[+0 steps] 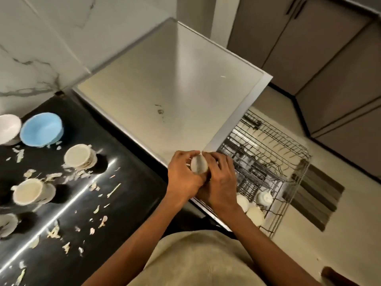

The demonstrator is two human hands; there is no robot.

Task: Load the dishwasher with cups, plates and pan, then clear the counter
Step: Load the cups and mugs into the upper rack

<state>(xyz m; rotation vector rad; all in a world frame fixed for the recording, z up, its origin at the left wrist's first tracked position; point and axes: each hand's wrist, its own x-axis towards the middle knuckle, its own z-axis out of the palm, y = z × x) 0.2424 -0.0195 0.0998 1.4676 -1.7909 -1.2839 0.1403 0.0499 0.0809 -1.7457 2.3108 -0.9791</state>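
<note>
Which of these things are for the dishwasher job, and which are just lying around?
For the job:
cup in both hands
dishwasher rack
cups on the counter
blue bowl
food scraps

Just lying about:
striped floor mat
brown cabinets

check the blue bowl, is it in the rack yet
No, the blue bowl sits on the black counter, apart from the rack.

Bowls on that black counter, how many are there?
2. A blue bowl sits at the counter's back left, near the wall. A white bowl stands just left of it, partly cut off by the picture's edge, so more may lie out of view.
</note>
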